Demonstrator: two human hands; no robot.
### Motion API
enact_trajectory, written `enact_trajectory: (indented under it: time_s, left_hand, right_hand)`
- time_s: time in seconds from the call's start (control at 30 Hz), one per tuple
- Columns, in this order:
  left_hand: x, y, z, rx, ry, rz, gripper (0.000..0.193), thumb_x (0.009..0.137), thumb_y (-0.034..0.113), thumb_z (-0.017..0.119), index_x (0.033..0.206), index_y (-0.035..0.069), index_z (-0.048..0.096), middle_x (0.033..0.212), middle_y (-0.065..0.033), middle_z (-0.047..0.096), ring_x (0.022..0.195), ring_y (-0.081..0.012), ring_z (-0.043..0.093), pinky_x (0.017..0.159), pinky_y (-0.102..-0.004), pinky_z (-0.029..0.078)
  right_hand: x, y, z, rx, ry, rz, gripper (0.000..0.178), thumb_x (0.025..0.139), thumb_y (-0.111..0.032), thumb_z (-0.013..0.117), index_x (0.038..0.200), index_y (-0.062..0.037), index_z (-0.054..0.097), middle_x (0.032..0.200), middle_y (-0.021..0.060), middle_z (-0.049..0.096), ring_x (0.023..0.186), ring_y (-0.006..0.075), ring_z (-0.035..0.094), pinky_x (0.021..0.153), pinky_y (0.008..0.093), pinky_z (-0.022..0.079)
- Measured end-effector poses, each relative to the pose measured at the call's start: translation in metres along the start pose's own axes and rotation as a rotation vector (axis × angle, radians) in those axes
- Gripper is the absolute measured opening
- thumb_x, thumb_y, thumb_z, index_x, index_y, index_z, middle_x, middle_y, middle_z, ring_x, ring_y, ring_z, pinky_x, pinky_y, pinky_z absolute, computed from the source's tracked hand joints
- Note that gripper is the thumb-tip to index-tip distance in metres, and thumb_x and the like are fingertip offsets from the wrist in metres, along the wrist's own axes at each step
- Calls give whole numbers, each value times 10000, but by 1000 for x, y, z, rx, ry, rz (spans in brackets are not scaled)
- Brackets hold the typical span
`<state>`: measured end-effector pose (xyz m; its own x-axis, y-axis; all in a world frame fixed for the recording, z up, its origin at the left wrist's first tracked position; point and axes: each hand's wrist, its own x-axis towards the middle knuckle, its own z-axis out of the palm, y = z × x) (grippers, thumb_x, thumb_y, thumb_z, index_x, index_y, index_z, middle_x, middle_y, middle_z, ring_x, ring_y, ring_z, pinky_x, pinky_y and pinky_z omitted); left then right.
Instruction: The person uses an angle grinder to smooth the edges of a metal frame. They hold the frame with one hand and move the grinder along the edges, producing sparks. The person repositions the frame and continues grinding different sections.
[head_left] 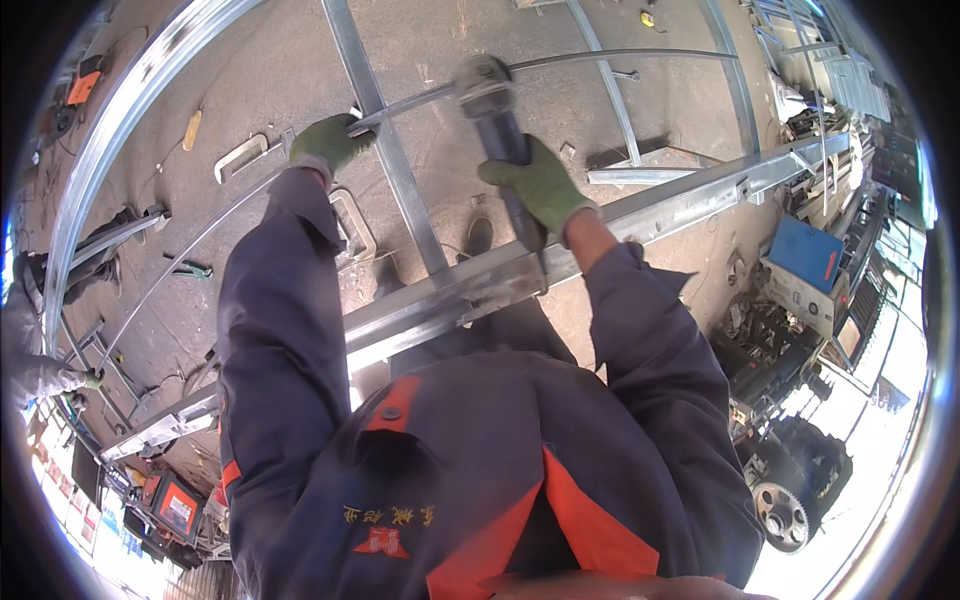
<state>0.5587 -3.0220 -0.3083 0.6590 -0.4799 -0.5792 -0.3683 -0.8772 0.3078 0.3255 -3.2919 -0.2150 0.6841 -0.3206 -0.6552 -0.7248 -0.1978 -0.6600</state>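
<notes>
My right hand (545, 185), in a green work glove, is wrapped round the dark body of an angle grinder (500, 130). The grinder's head lies over a long thin metal bar (610, 54), which looks bent through the lens; blur hides whether the disc touches it. Also gloved in green, my left hand (333, 142) closes round the same bar, close to where it crosses a flat metal strip (385, 150). In front of my body runs a thick square metal beam (480, 278), with the strip's near end meeting it.
C-shaped clamps (243, 158) lie left of my left hand. A wide shiny metal profile (110, 130) curves along the far left, with another person's gloved hand (92, 380) below it. A blue-topped machine (803, 255) stands at right among scrap. Further metal strips (605, 85) cross the floor ahead.
</notes>
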Motion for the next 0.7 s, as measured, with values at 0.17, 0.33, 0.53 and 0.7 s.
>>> enact_trajectory:
  time_s: [0.17,0.33,0.53,0.7]
  left_hand:
    - [3,2,7,50,8,-48,583,990,717,662,1293,238,795,1187,-83,823,1161,-339,758,981,-488,573]
    - [8,-3,16,54,48,-76,567,983,727,664,1289,268,798,1184,-59,824,1149,-317,764,965,-484,579]
    - [7,0,15,84,43,-122,545,989,718,662,1279,278,801,1180,-55,825,1138,-307,769,951,-480,582]
    - [10,-5,20,69,56,-51,527,997,704,660,1273,278,802,1161,-49,829,1124,-296,774,943,-473,582]
  right_hand:
    - [14,15,-8,102,-59,-22,742,863,-357,900,1445,-5,605,1193,153,746,1017,251,738,880,387,591]
    - [35,49,-102,309,135,50,578,906,-331,875,1310,1,627,1039,112,735,883,214,724,781,372,592]
    - [48,34,-127,190,102,133,581,899,-262,912,1349,-29,627,1017,102,739,823,195,719,717,348,605]
    - [34,5,-38,-102,-172,-83,803,811,-499,859,1400,-7,621,1273,247,731,1203,383,716,1057,456,546]
